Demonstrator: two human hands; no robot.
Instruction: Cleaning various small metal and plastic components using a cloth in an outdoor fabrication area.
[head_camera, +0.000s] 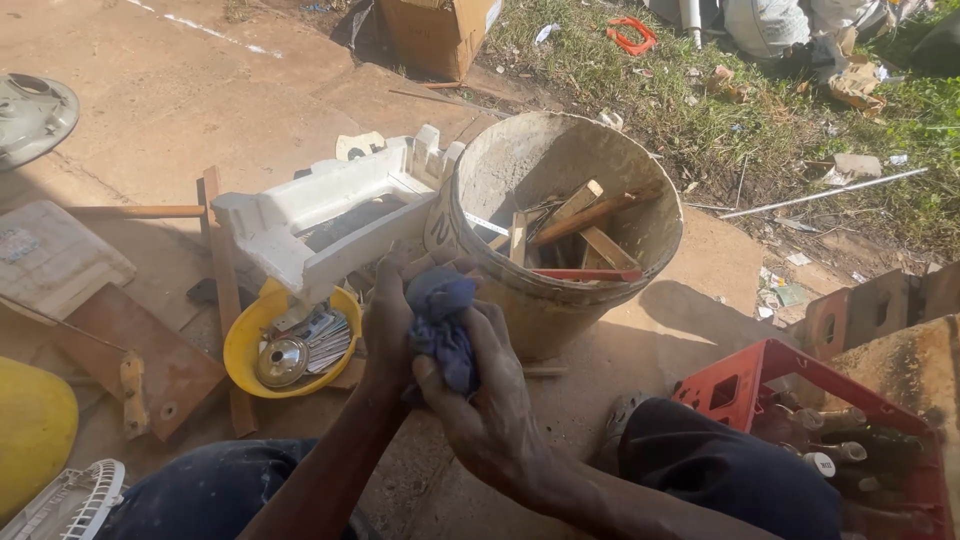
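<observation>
Both my forearms angle in from below; left hand (388, 335) and right hand (487, 395) meet, fingers curled shut together.

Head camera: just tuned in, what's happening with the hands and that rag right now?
A seated person holds a crumpled blue cloth between both hands, the left hand and the right hand closed around it. Just beyond them stands a dirty bucket with wood scraps and tools inside. To the left is a yellow bowl holding small metal parts, and a white moulded piece lies behind it. A red bottle crate sits to the right.
</observation>
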